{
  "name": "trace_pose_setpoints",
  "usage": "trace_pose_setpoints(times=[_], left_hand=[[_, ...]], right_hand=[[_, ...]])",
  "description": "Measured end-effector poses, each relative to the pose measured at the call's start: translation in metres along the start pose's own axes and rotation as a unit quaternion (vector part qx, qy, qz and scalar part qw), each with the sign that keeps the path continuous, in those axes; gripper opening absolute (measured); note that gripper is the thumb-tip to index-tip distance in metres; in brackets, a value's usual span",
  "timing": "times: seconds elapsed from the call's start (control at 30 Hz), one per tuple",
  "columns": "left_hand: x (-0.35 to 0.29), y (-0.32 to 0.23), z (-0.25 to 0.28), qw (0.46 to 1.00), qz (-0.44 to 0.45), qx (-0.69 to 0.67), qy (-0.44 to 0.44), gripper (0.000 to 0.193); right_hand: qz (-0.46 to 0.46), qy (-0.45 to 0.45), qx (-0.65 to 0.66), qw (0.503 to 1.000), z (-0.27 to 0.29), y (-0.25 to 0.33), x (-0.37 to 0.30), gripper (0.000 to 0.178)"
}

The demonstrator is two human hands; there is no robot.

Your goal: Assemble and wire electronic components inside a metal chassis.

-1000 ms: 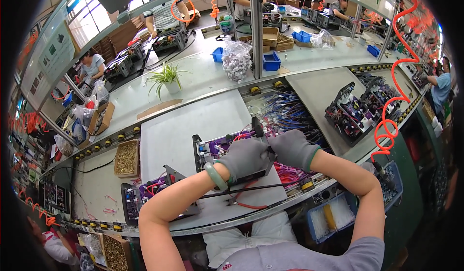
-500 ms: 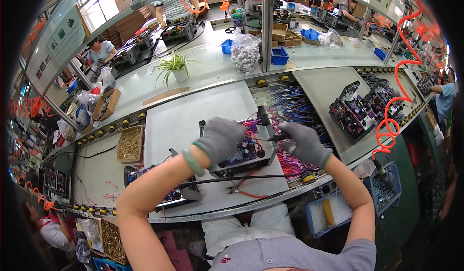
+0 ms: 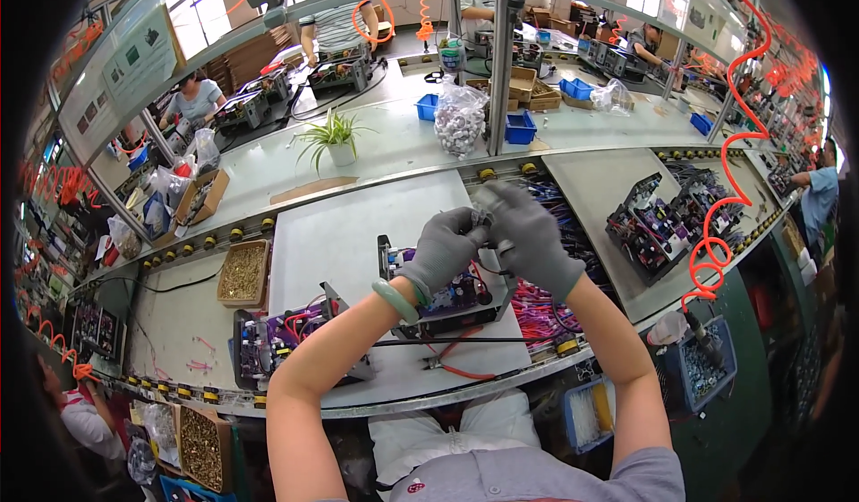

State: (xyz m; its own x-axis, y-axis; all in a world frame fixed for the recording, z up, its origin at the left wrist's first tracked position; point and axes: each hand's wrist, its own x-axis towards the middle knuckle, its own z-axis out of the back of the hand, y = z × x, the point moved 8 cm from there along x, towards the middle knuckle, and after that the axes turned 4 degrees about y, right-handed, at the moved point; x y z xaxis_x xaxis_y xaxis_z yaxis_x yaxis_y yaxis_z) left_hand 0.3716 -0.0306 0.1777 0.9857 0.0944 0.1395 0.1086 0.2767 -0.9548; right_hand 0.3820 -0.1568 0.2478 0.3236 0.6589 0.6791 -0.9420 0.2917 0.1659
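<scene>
Both my hands wear grey gloves and meet above the white mat. My left hand and my right hand have their fingertips pressed together around a small pale grey part; what it is I cannot tell. A green bangle sits on my left wrist. Right under the hands stands an open black metal frame with a purple circuit board and red wires.
A second purple board assembly lies at the left, a box of brass screws behind it. A red-handled tool lies at the near edge. To the right are wire bundles, more assemblies and an orange coiled hose.
My hands have lifted off the board assembly and come together higher and farther from me. The dark tool seen upright at my fingers earlier no longer shows.
</scene>
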Motion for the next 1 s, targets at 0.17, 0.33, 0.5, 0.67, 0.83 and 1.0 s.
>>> trace_pose_setpoints(times=[0.17,0.33,0.5,0.67,0.83,1.0], left_hand=[[0.001,-0.002,-0.001,0.994,-0.024,0.108,-0.018,0.020],[0.011,0.007,-0.002,0.960,-0.007,0.279,0.027,0.023],[0.027,0.017,-0.023,0.815,0.114,0.546,0.156,0.024],[0.028,0.028,-0.028,0.785,0.100,0.585,0.176,0.026],[0.021,0.029,-0.023,0.815,0.087,0.550,0.160,0.023],[0.025,0.034,-0.026,0.818,0.066,0.554,0.139,0.020]], right_hand=[[0.001,0.056,-0.056,0.997,-0.011,-0.016,-0.002,0.040],[-0.046,0.153,-0.039,0.986,-0.039,-0.040,-0.014,0.009],[-0.230,0.103,0.101,0.963,-0.071,-0.068,-0.047,0.022],[-0.302,0.225,0.108,0.920,-0.092,-0.089,-0.059,0.024],[-0.285,0.181,0.114,0.934,-0.088,-0.086,-0.056,0.025],[-0.270,0.169,0.095,0.943,-0.090,-0.085,-0.057,0.027]])
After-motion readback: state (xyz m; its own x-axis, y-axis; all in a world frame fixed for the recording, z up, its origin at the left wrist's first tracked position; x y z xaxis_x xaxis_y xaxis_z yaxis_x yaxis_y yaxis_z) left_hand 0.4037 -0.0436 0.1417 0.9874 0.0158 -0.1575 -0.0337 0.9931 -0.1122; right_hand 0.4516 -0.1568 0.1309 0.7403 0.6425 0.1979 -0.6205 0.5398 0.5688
